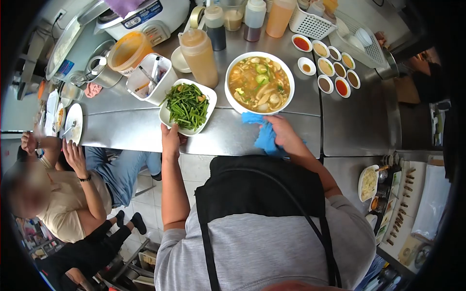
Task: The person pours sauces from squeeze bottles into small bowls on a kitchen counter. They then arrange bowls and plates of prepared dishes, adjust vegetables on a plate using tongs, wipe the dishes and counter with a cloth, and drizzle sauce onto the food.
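My left hand [171, 139] grips the near edge of a white square plate [212, 99], thumb at the rim. Cut green vegetable stalks [184, 107] are heaped on it. In my right hand [282, 131] is a crumpled blue cloth [265, 138], closed between the fingers. The cloth's upper end touches the near rim of a round white bowl [230, 98]. Brown soup [259, 82] with mushrooms, green slices and other pieces fills this bowl. Both dishes stand on the steel counter, the plate to the left of the bowl.
Behind the dishes are squeeze bottles [199, 58], a white utensil container [141, 89] and an orange tub [128, 51]. Several small sauce dishes [325, 67] sit at the right. A seated person [80, 194] is at the left beside a white plate [74, 119].
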Demonstrator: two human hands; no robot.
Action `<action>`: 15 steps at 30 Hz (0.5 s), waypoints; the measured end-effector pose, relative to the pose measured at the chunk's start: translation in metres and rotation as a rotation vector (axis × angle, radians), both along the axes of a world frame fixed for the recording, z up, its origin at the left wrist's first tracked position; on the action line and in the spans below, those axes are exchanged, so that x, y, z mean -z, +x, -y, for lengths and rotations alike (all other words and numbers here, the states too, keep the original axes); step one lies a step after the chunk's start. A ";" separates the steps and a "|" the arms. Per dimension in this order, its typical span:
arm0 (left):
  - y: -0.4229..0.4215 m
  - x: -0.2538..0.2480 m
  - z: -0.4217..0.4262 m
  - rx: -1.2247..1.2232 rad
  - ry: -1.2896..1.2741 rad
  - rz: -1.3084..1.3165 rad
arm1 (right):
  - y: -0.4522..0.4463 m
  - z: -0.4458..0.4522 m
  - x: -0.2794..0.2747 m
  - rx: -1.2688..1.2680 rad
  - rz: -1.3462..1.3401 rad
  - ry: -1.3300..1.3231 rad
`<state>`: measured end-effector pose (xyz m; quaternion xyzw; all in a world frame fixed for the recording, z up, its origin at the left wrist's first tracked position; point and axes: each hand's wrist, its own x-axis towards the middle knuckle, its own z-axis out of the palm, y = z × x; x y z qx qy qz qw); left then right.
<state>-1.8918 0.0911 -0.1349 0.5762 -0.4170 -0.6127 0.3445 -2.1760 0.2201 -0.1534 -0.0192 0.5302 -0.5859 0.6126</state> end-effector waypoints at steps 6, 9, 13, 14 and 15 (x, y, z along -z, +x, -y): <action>0.003 0.004 -0.001 0.008 -0.018 0.029 | -0.056 0.027 0.004 -0.103 -0.125 0.093; 0.007 0.010 -0.004 0.014 -0.037 -0.003 | -0.092 0.048 0.010 -0.116 -0.164 0.105; 0.006 0.007 -0.006 0.007 -0.054 0.000 | -0.112 0.074 0.004 0.104 -0.373 -0.023; 0.004 0.005 -0.005 -0.006 -0.053 0.009 | -0.116 0.079 0.010 0.117 -0.516 -0.026; 0.004 0.006 -0.005 -0.007 -0.065 -0.004 | -0.119 0.082 0.021 0.131 -0.659 -0.029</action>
